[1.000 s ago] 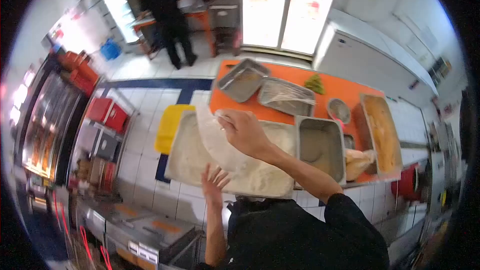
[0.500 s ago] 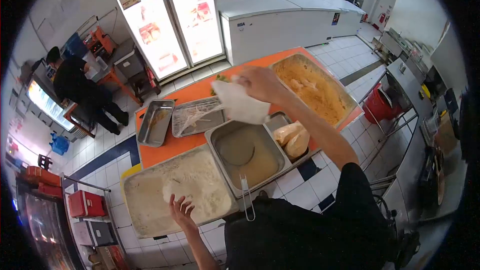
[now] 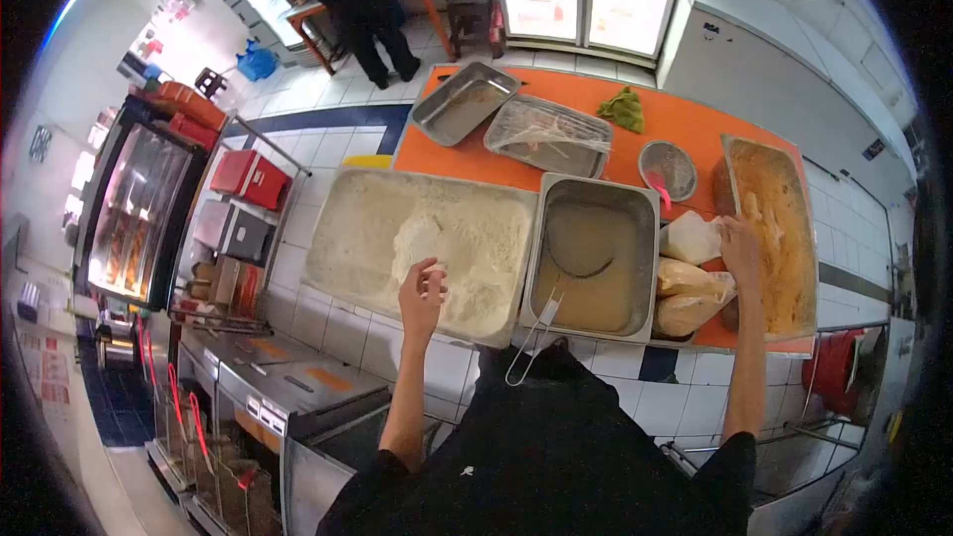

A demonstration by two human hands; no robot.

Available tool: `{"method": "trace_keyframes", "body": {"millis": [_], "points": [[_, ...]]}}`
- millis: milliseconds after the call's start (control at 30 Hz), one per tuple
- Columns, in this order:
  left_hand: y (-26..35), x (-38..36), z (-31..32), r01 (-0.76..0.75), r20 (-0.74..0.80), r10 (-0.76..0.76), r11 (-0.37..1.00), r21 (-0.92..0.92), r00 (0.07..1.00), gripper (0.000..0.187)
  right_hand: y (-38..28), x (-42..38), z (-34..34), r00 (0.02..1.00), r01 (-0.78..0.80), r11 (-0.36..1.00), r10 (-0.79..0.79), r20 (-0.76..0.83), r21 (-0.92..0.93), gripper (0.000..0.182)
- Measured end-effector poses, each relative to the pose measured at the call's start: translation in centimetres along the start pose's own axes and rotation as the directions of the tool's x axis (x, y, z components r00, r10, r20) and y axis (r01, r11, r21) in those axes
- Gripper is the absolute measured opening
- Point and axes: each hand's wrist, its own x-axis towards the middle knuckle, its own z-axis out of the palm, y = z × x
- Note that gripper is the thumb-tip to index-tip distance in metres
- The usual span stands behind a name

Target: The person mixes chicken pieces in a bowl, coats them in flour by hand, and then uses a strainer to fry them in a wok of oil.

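My right hand (image 3: 738, 243) grips a white plastic bag (image 3: 688, 239) at its right side. The bag sits just behind a clear bag of orange-tinted powder (image 3: 687, 306), beside the deep steel pan. My left hand (image 3: 424, 290) hovers over the wide flour tray (image 3: 437, 179), fingers loosely bent and apart, holding nothing. White flour is heaped in that tray behind the hand. In the deep steel pan (image 3: 601, 183) is cloudy liquid, and a wire handle (image 3: 541, 326) hangs over its front rim. Pale pieces lie in orange marinade in the long tray (image 3: 762, 143) right of my right hand.
On the orange table (image 3: 556, 89) are an angled steel tray (image 3: 437, 124), a plastic-covered tray (image 3: 546, 134), a green cloth (image 3: 622, 109) and a round container (image 3: 669, 167) with a pink handle. A person (image 3: 347, 0) stands at the back left. Fryers (image 3: 268, 387) are at front left.
My right hand has brought the white bag from above the table down beside the powder bag. The round container and green cloth have come into full view. My view has swung left.
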Motion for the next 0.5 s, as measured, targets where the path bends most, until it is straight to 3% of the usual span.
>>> {"method": "trace_keyframes", "body": {"millis": [33, 67, 100, 167, 200, 267, 333, 400, 433, 467, 500], "points": [[0.1, 0.3, 0.1, -0.075, 0.038, 0.069, 0.978, 0.195, 0.997, 0.031, 0.2, -0.3, 0.6, 0.995, -0.096, 0.994, 0.097, -0.012, 0.045, 0.017], [0.0, 0.5, 0.4, -0.153, 0.095, 0.126, 0.914, 0.376, 0.988, 0.029, 0.5, -0.5, 0.9, 0.996, -0.089, 0.995, 0.090, -0.003, 0.044, 0.017], [-0.4, 0.8, 1.0, -0.143, 0.090, 0.118, 0.915, 0.376, 0.989, 0.029, 0.2, -0.7, 0.7, 0.995, -0.089, 0.996, 0.089, 0.046, -0.002, 0.020], [-1.8, 1.8, 2.8, -0.517, 0.348, 0.385, 0.694, 0.501, 0.855, 0.032, -1.3, -1.0, -0.3, 0.991, -0.085, 0.995, 0.090, 0.098, -0.051, 0.025], [-2.5, 2.3, 3.9, -0.513, 0.345, 0.383, 0.697, 0.501, 0.857, 0.032, -2.7, -1.1, -1.1, 0.991, -0.106, 0.994, 0.107, 0.085, -0.009, 0.030], [-4.4, 3.5, 5.5, -0.614, 0.577, 0.242, 0.469, 0.635, 0.780, 0.035, -5.0, -1.3, -1.3, 0.989, -0.129, 0.991, 0.126, 0.072, 0.030, 0.036], [-7.3, 5.6, 5.5, -0.587, 0.591, 0.173, 0.500, 0.637, 0.788, 0.029, -7.5, -1.2, -1.2, 0.983, -0.095, 0.995, 0.095, -0.154, 0.013, 0.041], [-7.9, 7.5, 5.3, -0.573, 0.618, 0.108, 0.525, 0.629, 0.778, 0.023, -11.5, -1.3, -1.4, 0.940, 0.097, 0.984, -0.040, -0.338, 0.153, 0.036], [-6.6, 7.7, 4.6, -0.355, 0.534, 0.010, 0.758, 0.548, 0.845, 0.022, -14.5, -1.7, -1.2, 0.983, 0.033, 0.924, 0.039, -0.180, 0.380, 0.034], [-5.7, 7.8, 3.9, -0.090, 0.465, -0.124, 0.907, 0.410, 0.876, 0.023, -17.9, -2.1, -0.9, 0.997, -0.061, 0.815, 0.077, -0.003, 0.576, 0.034], [-5.1, 8.0, 3.2, -0.094, 0.475, -0.122, 0.909, 0.405, 0.871, 0.023, -21.6, -2.1, -0.9, 0.994, -0.044, 0.737, -0.035, 0.103, 0.674, 0.030]]}}
